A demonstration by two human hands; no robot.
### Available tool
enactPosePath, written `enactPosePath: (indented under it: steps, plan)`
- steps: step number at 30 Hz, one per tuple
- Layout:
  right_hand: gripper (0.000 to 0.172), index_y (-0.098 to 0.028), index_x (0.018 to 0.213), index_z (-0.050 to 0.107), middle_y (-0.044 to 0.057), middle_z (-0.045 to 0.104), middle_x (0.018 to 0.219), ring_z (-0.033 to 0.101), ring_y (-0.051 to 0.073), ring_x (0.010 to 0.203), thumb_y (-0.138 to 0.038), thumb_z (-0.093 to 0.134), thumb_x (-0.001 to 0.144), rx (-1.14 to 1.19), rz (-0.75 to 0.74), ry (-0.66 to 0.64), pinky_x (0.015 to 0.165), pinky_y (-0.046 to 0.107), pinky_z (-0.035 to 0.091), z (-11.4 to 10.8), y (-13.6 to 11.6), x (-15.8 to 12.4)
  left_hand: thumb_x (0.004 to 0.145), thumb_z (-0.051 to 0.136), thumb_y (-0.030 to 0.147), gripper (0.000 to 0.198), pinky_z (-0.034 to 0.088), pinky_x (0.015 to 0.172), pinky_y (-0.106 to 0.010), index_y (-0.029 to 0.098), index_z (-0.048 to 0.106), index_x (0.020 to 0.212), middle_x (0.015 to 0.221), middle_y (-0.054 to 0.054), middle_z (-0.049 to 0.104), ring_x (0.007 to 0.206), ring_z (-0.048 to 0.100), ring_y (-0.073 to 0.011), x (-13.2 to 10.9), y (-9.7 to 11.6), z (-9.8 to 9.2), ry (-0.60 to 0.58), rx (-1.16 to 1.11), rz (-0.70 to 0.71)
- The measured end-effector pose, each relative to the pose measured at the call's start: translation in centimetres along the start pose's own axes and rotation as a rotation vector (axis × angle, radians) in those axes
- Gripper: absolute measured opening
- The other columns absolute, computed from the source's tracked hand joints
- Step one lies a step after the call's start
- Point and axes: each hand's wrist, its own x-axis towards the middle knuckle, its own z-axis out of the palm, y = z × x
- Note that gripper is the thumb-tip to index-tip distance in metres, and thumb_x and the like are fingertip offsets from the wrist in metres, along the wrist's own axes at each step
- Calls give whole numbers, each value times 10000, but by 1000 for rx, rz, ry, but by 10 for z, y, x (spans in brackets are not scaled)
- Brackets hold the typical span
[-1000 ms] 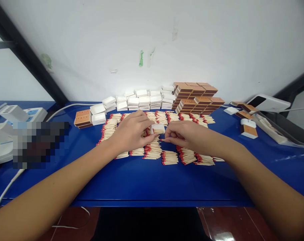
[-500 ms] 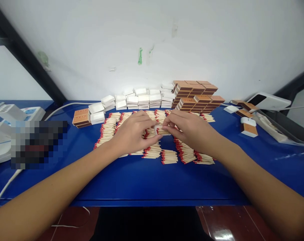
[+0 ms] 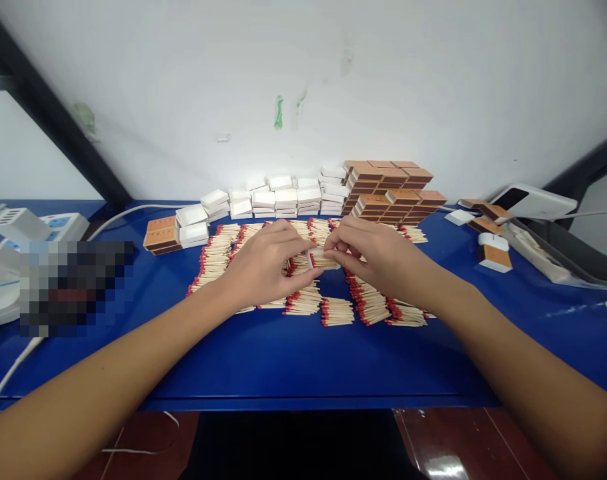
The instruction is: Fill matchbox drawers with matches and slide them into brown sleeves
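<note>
Between thumb and fingers, my left hand grips a small white matchbox tray just above the blue table. Wooden matches lie in the tray, their red heads toward the left. My right hand is closed in a pinch at the tray's right end, its fingertips on the matches; that end is partly hidden by the fingers. Around and beneath both hands, rows of loose red-headed matches are laid out in small bundles on the table. Some bundles are covered by my hands.
White matchbox trays are piled along the wall. Brown matchboxes are stacked right of them, and two more boxes sit left. Power strips and a blurred dark object occupy the left side. A white device stands far right.
The left end of the tray has shifted very slightly, and the matches in it show a little differently. Both hands keep nearly the same place and grip.
</note>
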Motion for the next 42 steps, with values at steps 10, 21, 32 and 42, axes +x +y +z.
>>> enactPosePath:
  steps: [10,21,32,42]
  plan:
    - [102,-235,920,745,25,703,875,602,175,756,-301,670,940,174,41,-398,668,315,412,-11,-6,-6,998,714,405,264,544,853,-420,156,779,1058,821,-71,735,912,654,-269,0,-6,-1,24,67,-31]
    - [199,-230,861,737,29,688,838,572,164,695,-395,669,947,215,135,-503,625,315,382,-14,-6,-5,996,720,414,264,552,860,-415,160,786,1021,821,-69,736,919,663,-270,-1,-8,0,19,90,-23]
    - [182,-235,851,726,16,678,821,567,154,686,-388,681,940,197,96,-491,611,301,394,-12,-5,-6,991,724,410,256,543,842,-411,164,785,1023,815,-66,727,886,653,-259,-1,-9,0,16,80,-24]
    - [155,-232,818,713,8,680,792,556,144,653,-324,665,933,208,101,-496,600,302,379,-13,-7,-6,1003,709,426,278,544,852,-418,161,779,1052,827,-66,728,901,647,-259,-2,-10,1,15,100,-24]
